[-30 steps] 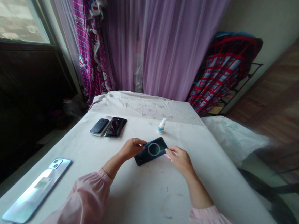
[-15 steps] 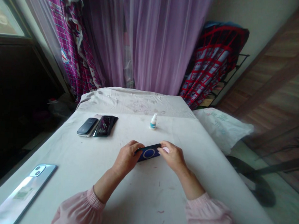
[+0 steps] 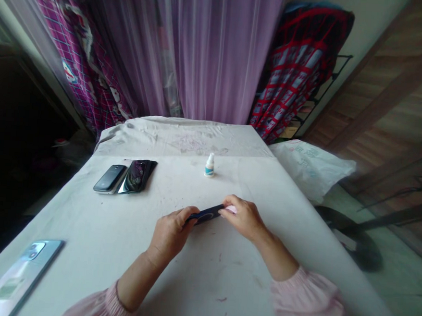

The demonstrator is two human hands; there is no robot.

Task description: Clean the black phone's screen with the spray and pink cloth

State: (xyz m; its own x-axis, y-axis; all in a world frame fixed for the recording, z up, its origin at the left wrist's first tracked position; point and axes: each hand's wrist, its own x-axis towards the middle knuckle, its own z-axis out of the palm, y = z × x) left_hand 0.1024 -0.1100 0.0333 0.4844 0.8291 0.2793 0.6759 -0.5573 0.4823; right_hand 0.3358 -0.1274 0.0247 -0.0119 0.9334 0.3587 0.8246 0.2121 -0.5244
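A dark blue phone with a pale ring on its back is held over the table between both hands, tilted so that its back shows only narrowly. My left hand is closed round its left end, the thumb along the near side. At the other end, my right hand pinches the corner. A small pale pink piece shows among the right fingers; what it is I cannot make out. Beyond the hands stands a small white dropper bottle with a teal label.
On the white-covered table, a dark old phone lies beside a stack of black phones at the back left. A large silvery-blue phone lies at the near left. A plastic bag hangs off the right edge.
The phone has tipped, so less of its back and ring shows. Both hands still hold its ends. The camera view has shifted slightly.
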